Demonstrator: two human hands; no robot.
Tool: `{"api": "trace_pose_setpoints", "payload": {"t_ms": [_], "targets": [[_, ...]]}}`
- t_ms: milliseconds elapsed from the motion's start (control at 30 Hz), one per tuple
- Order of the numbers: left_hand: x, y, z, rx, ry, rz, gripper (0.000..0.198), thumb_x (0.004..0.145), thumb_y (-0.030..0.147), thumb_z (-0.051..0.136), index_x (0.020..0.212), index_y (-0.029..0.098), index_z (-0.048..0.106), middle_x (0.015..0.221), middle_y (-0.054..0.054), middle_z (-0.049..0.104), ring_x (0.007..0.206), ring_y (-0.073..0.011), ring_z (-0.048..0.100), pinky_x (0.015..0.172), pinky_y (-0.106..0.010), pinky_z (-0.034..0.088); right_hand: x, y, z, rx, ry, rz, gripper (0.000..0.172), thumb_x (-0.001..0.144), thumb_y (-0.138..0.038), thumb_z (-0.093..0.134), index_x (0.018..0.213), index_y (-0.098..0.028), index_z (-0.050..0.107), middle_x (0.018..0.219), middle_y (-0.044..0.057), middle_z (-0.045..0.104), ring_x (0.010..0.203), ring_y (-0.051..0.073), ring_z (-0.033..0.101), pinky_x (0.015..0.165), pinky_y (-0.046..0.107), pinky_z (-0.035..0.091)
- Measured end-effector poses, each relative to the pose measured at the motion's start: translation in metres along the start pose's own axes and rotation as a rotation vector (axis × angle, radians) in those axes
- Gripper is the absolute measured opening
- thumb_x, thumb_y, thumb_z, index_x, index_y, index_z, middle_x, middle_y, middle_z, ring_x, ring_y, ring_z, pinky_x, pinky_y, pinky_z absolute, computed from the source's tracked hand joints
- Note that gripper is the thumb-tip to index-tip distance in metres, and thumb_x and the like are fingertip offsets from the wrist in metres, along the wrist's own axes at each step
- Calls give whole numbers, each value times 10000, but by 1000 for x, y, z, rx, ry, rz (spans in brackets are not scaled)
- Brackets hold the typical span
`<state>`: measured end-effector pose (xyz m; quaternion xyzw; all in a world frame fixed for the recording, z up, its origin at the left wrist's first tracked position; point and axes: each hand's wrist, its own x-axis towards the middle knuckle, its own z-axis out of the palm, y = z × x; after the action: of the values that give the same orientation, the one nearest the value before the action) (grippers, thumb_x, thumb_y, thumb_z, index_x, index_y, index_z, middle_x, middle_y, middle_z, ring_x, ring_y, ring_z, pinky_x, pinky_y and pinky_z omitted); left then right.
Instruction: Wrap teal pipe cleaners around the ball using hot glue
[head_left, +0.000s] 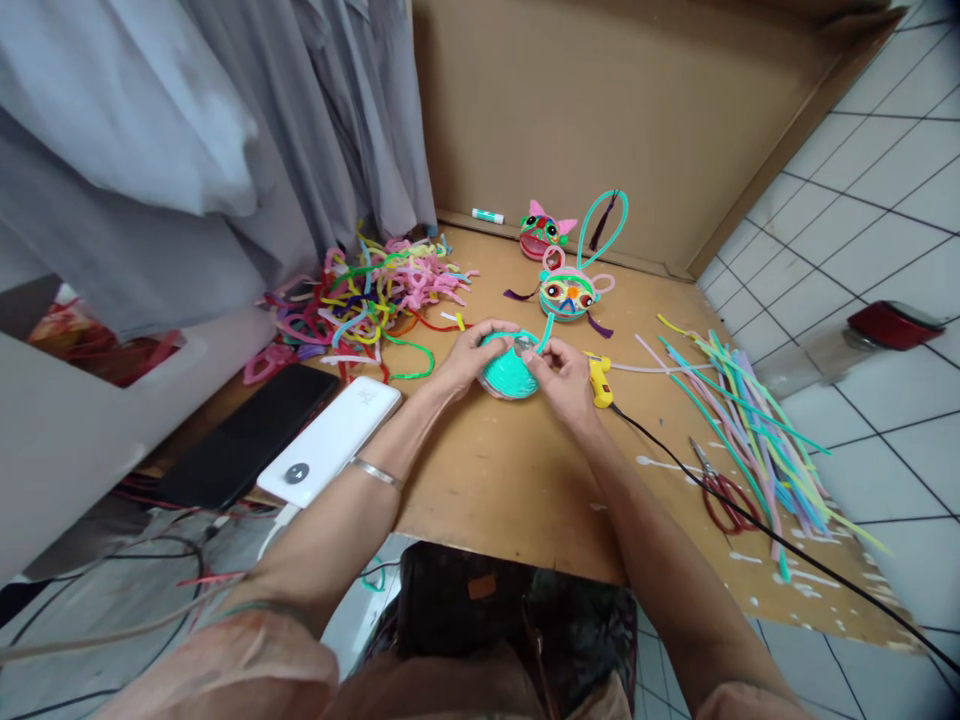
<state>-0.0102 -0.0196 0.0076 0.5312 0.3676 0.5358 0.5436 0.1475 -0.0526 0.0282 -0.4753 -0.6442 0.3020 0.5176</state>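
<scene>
A round teal pipe-cleaner disc (507, 377) rests on the brown cardboard sheet (510, 480). My left hand (471, 355) curls over its left side and grips it. My right hand (564, 375) pinches the disc's top right edge, where a teal pipe-cleaner strand (547, 331) rises from it. A small clear round piece (523, 346) sits on the disc between my fingertips.
Two finished pipe-cleaner masks (567, 291) (544, 231) lie behind the disc. A pile of curled pipe cleaners (367, 295) is at left, straight ones (739, 415) at right with red scissors (718, 490). A yellow glue gun (599, 382), white power bank (330, 440) and black phone (240, 435) lie nearby.
</scene>
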Motion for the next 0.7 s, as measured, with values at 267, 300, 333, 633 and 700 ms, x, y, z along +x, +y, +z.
{"api": "trace_pose_setpoints", "payload": {"t_ms": [267, 300, 333, 633, 700], "targets": [[-3, 3, -3, 14, -52, 8, 502, 592, 352, 745, 1045, 146, 678, 1065, -76, 720, 929, -203, 635, 835, -306, 499, 1, 1, -1, -9, 7, 0, 401, 743, -506, 631, 586, -228, 388, 558, -65, 329, 556, 91, 306, 538, 256, 264], [-4, 4, -2, 20, -44, 8, 496, 594, 355, 743, 1040, 147, 680, 1060, -74, 717, 935, -204, 632, 841, -308, 497, 0, 0, -1, -6, 7, -2, 398, 743, -502, 630, 585, -228, 388, 560, -66, 328, 554, 90, 305, 537, 257, 264], [-4, 5, -1, 25, -41, 6, 495, 595, 360, 744, 1038, 149, 681, 1052, -73, 716, 938, -206, 629, 844, -311, 496, 0, 0, -1, -3, 7, -2, 393, 742, -498, 628, 584, -228, 389, 560, -66, 328, 553, 90, 304, 537, 257, 264], [-3, 3, -4, -18, -79, -12, 508, 588, 318, 717, 1072, 166, 678, 1074, -64, 709, 953, -213, 623, 831, -306, 489, 0, 1, 0, -11, 7, 6, 398, 736, -506, 631, 585, -228, 390, 556, -64, 335, 561, 93, 310, 541, 252, 274], [-3, 3, -5, -26, -86, -15, 502, 610, 337, 711, 1081, 168, 672, 1084, -69, 709, 949, -212, 626, 836, -311, 492, 0, 2, -1, -15, 3, 12, 398, 736, -516, 631, 592, -229, 397, 557, -65, 334, 556, 92, 313, 542, 254, 274]]}}
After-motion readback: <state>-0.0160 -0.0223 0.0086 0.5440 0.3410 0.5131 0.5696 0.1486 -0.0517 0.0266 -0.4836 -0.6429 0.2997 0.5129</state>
